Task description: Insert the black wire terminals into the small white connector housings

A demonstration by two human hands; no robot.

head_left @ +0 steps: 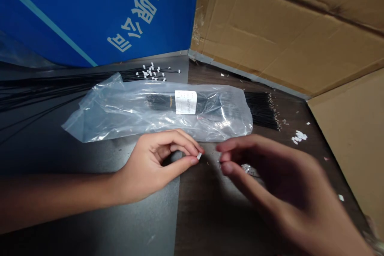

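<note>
My left hand [157, 162] pinches a tiny white connector housing [199, 155] between thumb and fingertips, just in front of a clear plastic bag [156, 110]. The bag holds a bundle of thin black wires with a white label [185, 102]. My right hand [270, 180] hovers close to the right of the connector, fingers curled toward each other; something small and silvery [246, 168] glints under its fingers, too small to name. The black wires' metal-tipped ends [265, 110] stick out of the bag's right end.
Loose black wires with white connectors [151, 72] fan out at the back left. A blue board [99, 12] stands behind, brown cardboard walls [285, 28] at the back and right. A few white housings [299, 137] lie on the dark table at the right.
</note>
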